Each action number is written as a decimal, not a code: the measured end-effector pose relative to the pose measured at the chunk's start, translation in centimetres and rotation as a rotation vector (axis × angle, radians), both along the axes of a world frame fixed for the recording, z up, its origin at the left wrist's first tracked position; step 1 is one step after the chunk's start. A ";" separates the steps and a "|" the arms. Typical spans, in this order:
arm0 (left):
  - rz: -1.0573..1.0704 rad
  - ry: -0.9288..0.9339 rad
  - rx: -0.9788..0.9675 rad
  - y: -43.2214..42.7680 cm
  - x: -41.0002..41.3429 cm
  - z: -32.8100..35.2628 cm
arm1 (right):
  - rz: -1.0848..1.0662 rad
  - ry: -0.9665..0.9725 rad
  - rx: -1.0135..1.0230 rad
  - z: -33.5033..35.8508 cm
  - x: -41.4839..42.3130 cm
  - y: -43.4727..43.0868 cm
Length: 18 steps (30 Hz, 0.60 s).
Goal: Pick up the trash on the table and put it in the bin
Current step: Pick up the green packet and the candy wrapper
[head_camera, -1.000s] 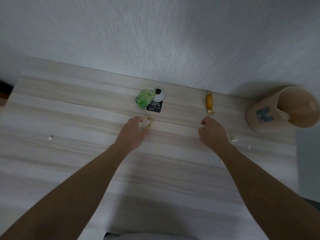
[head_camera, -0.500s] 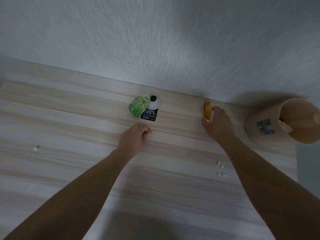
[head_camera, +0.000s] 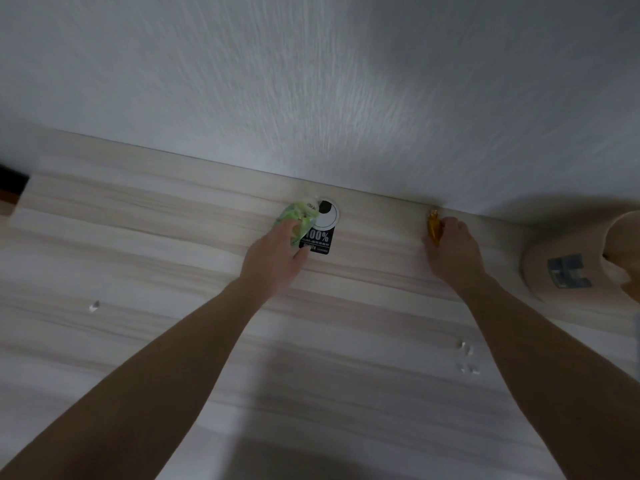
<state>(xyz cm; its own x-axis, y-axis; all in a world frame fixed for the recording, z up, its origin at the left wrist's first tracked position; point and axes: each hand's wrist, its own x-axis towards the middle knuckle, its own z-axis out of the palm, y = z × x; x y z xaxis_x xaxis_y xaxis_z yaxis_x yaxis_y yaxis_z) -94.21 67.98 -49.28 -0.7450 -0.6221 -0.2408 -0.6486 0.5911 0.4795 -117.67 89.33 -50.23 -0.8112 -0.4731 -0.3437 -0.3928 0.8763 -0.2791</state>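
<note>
Both hands had reached the tabletop's far edge since a second ago. Our left hand (head_camera: pixel 277 258) pinched the green wrapper (head_camera: pixel 298 216); our right hand (head_camera: pixel 450 251) closed fingers on the amber candy (head_camera: pixel 433 226) (bin (head_camera: pixel 568 268) at right edge). Lifting came next, we judged.

Pale wood-grain desk (head_camera: pixel 173 341). Going by the bin (head_camera: pixel 568 268): candy (head_camera: pixel 433 225) just left, green wrapper (head_camera: pixel 298 216) and black tag (head_camera: pixel 320 237) further left, white scraps (head_camera: pixel 465 358) nearer me.

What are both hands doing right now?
Left hand: closing on the green wrapper, grip unclear.
Right hand: fingers around the orange candy on the table.
</note>
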 end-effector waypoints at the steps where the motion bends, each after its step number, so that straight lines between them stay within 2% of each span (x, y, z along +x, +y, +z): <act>1: 0.007 -0.003 -0.006 -0.4 -0.3 0.0 | 0.002 -0.006 0.004 0.0 0.0 -0.1; 4: 0.007 -0.034 -0.026 -1.7 -1.5 -0.3 | 0.013 -0.009 0.002 0.0 0.0 -0.2; 10: 0.023 -0.233 -0.062 -3.2 -3.0 -1.2 | -0.002 -0.040 0.028 0.1 0.1 -0.2; 18: -0.025 -0.172 -0.109 -2.3 -3.1 -1.4 | -0.042 -0.082 -0.015 1.3 0.5 -0.1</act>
<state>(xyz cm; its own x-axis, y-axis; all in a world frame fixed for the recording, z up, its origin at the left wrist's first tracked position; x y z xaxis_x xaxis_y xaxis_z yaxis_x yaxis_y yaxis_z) -97.29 65.72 -50.70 -0.7144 -0.6331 -0.2980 -0.6997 0.6505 0.2954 -117.20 89.27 -48.94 -0.7997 -0.4449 -0.4032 -0.3312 0.8870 -0.3218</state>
